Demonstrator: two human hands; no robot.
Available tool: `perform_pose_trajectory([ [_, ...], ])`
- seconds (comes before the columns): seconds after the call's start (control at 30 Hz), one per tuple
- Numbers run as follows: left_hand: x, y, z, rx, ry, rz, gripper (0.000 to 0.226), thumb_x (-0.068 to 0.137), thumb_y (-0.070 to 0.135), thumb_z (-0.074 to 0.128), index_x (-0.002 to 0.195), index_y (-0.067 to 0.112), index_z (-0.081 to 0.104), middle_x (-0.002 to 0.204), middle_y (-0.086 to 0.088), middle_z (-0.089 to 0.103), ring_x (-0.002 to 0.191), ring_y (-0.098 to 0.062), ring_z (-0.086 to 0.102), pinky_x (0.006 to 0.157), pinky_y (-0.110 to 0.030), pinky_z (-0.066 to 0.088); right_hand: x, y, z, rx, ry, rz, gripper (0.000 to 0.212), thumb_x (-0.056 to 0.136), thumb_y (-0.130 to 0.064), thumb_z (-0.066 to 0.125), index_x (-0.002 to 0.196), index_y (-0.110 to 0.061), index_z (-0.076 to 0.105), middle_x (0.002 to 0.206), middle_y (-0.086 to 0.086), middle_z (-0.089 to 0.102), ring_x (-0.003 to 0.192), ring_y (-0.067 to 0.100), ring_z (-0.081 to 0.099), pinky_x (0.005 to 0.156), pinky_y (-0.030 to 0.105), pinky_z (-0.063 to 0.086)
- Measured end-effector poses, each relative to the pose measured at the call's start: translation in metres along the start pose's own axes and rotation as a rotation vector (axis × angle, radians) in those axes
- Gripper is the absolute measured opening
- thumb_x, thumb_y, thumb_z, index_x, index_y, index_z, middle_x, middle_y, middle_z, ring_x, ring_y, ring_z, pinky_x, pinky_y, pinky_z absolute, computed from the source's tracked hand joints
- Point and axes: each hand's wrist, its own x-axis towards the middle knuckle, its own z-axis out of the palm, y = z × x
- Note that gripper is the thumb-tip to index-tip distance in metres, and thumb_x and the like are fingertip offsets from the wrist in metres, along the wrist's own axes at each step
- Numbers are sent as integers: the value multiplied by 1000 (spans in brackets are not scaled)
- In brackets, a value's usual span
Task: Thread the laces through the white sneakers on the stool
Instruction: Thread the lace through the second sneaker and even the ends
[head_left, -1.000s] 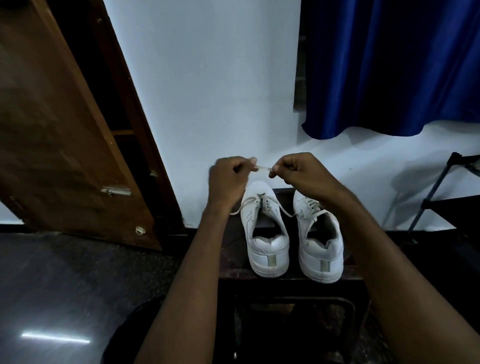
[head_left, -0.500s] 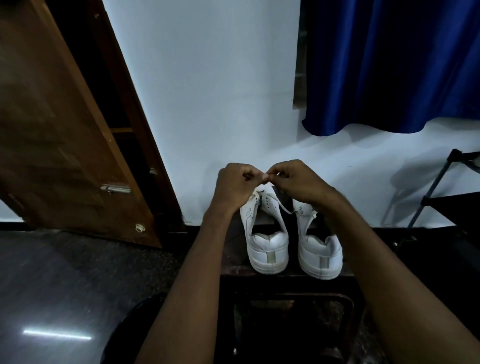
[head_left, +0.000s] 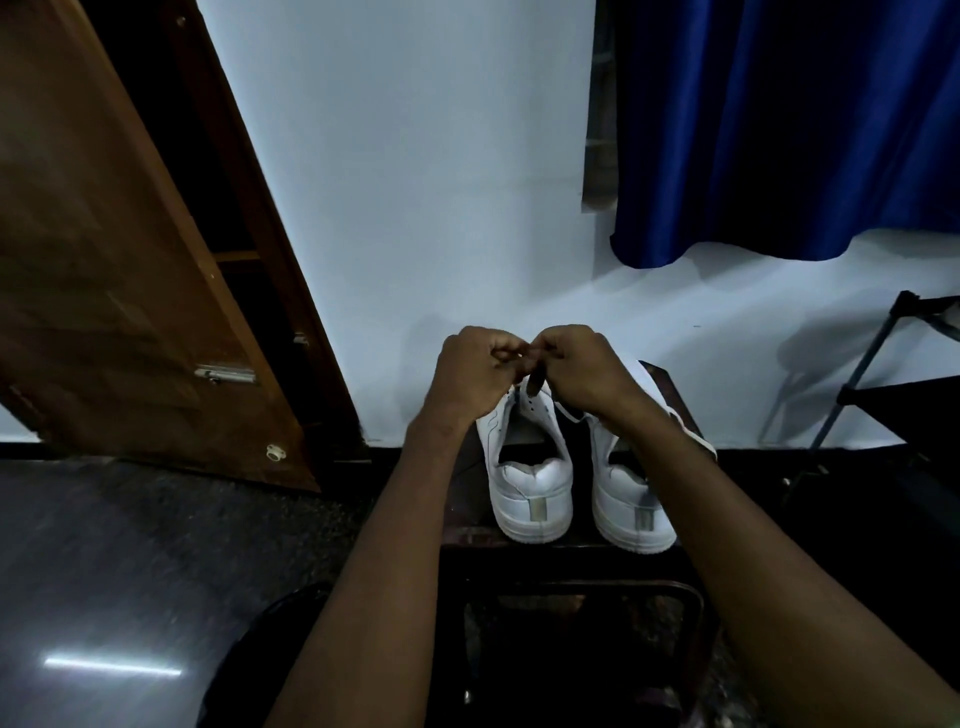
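Now both hands are raised over the front of the left sneaker (head_left: 527, 467), and I think this is because the lace (head_left: 563, 410) must be kept short and tight while its end is guided to an eyelet. The left hand (head_left: 470, 371) has its fingers curled in, and the right hand (head_left: 582, 366) also, with the fingertips of both meeting just above the tongue. I judge they pinch the lace end between them, but the end itself is hidden by the fingers, so I cannot tell exactly what each hand holds. A thin piece of lace runs down from under the right hand toward the eyelet row of the left sneaker. The two white sneakers stand side by side on the dark stool (head_left: 457, 499), heels toward me and toes toward the white wall (head_left: 415, 208); this placing gives me the open tops, which is convenient for threading. The right sneaker (head_left: 628, 499) is partly covered by the right forearm, and a loop of its lace hangs over its outer side. Both shoes look clean, with a grey tab on each heel. The left one seems only partly laced, so I judge the work is in the middle.
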Motion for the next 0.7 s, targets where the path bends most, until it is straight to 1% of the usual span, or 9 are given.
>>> perform_pose_trajectory([
  [0.07,-1,-6,1,80,28,-37,10,83,19,87,92,22,85,81,6,80,76,-4,75,79,-35,63,0,0,1,29,10,18,21,96,-4,55,90,-13,73,78,0,78,54,-4,59,62,26,46],
  [0.13,-3,-10,0,137,71,-104,9,83,16,84,84,25,85,78,10,79,75,-3,74,76,-29,61,-2,1,-1,13,-44,53,13,92,-9,64,100,-15,72,89,0,77,74,5,67,70,30,52],
  [0.2,-6,-10,-1,199,128,-180,14,84,15,78,82,27,85,81,10,79,79,-5,73,73,-21,55,-6,-3,-2,-71,-185,84,26,84,-21,74,108,-9,72,98,10,73,87,15,65,74,31,50],
  [0.3,-7,-12,2,198,111,-244,20,85,15,72,81,30,85,77,11,78,74,-8,74,77,-24,60,-16,-15,4,-159,-280,59,25,85,-21,70,94,3,69,93,22,69,75,21,58,67,35,46],
  [0.37,-8,-12,6,212,70,-252,17,84,17,74,83,30,85,76,10,77,73,-12,74,77,-30,63,-21,-20,9,-212,-227,50,16,87,-15,66,73,-10,59,73,9,61,65,16,53,56,28,41],
  [0.47,-9,-13,9,227,55,-260,10,80,24,80,85,31,85,81,6,78,78,-16,74,76,-34,64,-20,-21,15,-290,-120,91,38,85,-16,68,59,-19,40,58,-1,45,55,10,40,49,25,27],
  [0.57,-9,-15,10,201,47,-251,12,78,23,84,85,32,84,86,8,79,82,-13,74,78,-31,63,-11,-10,16,-269,-41,184,27,84,-20,67,62,-10,54,64,5,56,62,19,53,55,28,33],
  [0.63,-9,-15,10,200,43,-252,12,78,20,84,82,31,84,84,9,79,81,-12,74,76,-27,61,-2,1,13,-194,-35,251,19,84,-19,67,75,-3,72,76,11,70,74,27,64,64,28,42],
  [0.7,-10,-14,12,218,33,-247,13,78,19,82,80,32,83,81,10,78,79,-13,73,77,-27,61,5,16,10,-19,-29,341,23,75,-15,69,87,3,78,80,17,75,72,25,63,65,31,46],
])
